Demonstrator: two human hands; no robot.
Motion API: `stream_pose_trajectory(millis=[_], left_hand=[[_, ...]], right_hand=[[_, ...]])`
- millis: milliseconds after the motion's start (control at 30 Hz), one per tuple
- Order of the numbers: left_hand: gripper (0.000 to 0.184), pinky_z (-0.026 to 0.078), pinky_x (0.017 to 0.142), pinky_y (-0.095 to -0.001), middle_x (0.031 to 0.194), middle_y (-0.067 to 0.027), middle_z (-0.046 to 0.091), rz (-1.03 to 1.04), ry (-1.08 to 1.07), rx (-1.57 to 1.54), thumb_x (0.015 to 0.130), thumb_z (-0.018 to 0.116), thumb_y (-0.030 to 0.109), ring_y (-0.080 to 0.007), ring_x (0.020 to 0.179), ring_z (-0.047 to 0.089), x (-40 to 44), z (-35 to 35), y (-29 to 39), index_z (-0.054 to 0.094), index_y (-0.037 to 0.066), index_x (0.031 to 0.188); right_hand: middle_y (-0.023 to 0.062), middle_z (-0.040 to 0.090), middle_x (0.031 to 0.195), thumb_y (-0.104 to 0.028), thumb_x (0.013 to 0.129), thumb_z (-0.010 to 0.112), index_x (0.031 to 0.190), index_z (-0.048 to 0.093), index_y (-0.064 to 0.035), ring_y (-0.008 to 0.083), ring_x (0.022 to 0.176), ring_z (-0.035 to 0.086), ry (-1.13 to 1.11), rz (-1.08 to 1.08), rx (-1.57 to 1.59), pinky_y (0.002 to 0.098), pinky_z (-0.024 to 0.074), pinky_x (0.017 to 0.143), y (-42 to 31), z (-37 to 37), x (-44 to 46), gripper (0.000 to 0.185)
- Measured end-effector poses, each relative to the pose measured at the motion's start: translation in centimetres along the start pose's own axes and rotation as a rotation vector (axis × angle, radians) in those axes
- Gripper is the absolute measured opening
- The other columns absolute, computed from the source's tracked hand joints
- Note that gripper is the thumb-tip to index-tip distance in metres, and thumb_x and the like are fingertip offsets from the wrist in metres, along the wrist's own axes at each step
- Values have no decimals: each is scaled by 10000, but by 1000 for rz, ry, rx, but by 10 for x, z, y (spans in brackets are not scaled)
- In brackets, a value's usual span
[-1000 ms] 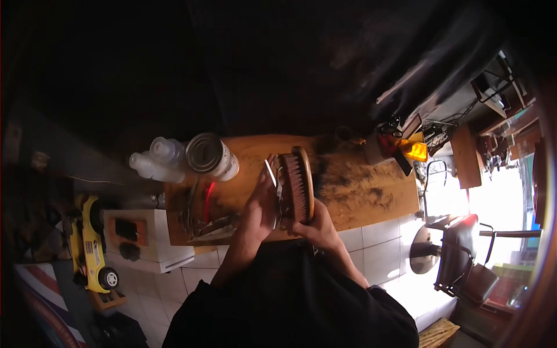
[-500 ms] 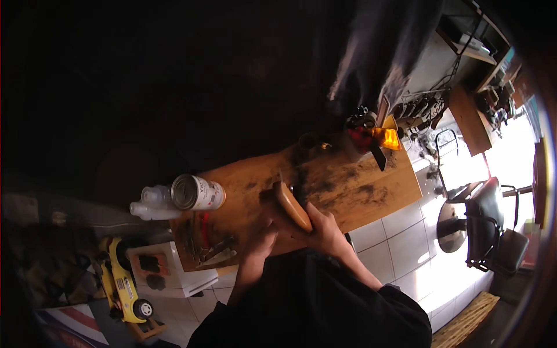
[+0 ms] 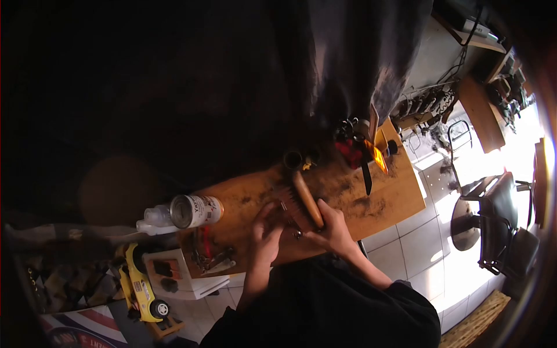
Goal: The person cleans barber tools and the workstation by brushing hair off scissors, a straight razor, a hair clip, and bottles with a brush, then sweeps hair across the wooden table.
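A wooden brush [image 3: 307, 198] with rows of dark reddish-brown bristles is gripped in my right hand [image 3: 333, 229], its back tilted up and away over the table. My left hand [image 3: 266, 240] is just left of the bristles, fingers bent and apart. Whether its fingertips touch the bristles I cannot tell. Beneath both hands lies the wooden table [image 3: 389, 200], stained with dark smudges.
On the table's left stand a labelled can [image 3: 200, 211] and clear plastic bottles [image 3: 158, 218]; nearby lie metal tools [image 3: 216, 260]. At the far right is a cluster with a red item [image 3: 349, 152] and orange piece [image 3: 377, 158]. A yellow toy car [image 3: 141, 287] is lower left.
The brush has turned in my right hand, so its bristle rows now show to the left. My left hand has opened and moved slightly up and right. The camera view has shifted a little.
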State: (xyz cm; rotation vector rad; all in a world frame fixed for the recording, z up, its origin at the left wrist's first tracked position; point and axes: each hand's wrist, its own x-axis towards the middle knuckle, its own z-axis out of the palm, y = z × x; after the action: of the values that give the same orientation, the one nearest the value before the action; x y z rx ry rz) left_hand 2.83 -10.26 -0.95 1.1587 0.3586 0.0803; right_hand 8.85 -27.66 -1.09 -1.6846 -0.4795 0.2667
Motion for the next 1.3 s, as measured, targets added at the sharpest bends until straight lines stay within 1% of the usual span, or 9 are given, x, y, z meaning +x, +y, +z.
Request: stream_pose_trajectory(millis=[133,233,367,467,633,733,833,1033,1300], left_hand=[[317,594,715,-265,1134,-180,655,8,-44,155,955,537,5,-183,933,677,10,35,37,490,24,1268],[288,582,741,-274,1120,-226,663,-94,-78,156,953,536,-3,-188,925,684,20,35,43,512,6,1240],[227,564,778,-277,1119,-213,666,15,-132,244,959,520,-1,-176,913,682,24,33,38,548,-16,1184],[204,556,791,-272,1121,-210,666,17,-136,250,967,505,11,-163,907,679,24,38,42,564,-27,1159],[290,548,752,-246,1138,-211,663,-133,-192,196,986,496,88,-150,905,674,28,32,49,521,-29,1250],[461,561,796,-258,1230,-263,605,-149,-237,114,995,501,188,-215,1011,670,29,34,61,386,-20,1389],[646,543,921,-349,1349,-278,506,-204,-240,-168,980,539,279,-287,1116,634,26,29,64,229,35,1491],[898,399,1082,-462,1468,-326,329,-70,-440,-243,915,594,452,-395,1320,444,18,28,73,81,46,1531],[713,367,1101,-443,1462,-279,367,-57,-493,-169,955,581,300,-362,1338,429,-2,0,67,213,4,1489]], right_hand=[[51,701,961,-49,756,786,1173,560,21,128,891,663,42,95,593,292,549,757,-5,4,4,480],[50,702,943,-47,779,786,1140,580,29,113,851,666,61,223,660,263,547,749,-8,-2,6,423],[31,701,823,-61,781,798,934,681,15,76,737,648,158,143,631,227,516,651,-15,-4,14,208],[78,708,943,-66,763,803,1089,603,43,95,849,659,59,149,518,257,545,749,-8,-9,10,398],[66,702,941,-21,773,745,1114,590,38,95,833,653,64,180,654,258,538,728,-13,-7,10,380],[48,689,911,-12,766,743,1090,596,30,87,802,643,99,123,587,257,530,704,-17,-7,11,358],[29,676,869,-9,754,755,1028,617,19,79,775,634,138,80,554,253,521,681,-24,-5,10,308],[21,660,800,-7,735,753,929,647,0,77,742,624,176,45,542,242,501,641,-26,4,5,222],[26,658,792,4,738,733,912,656,5,85,728,621,149,-3,507,247,499,645,-32,26,-2,190]])
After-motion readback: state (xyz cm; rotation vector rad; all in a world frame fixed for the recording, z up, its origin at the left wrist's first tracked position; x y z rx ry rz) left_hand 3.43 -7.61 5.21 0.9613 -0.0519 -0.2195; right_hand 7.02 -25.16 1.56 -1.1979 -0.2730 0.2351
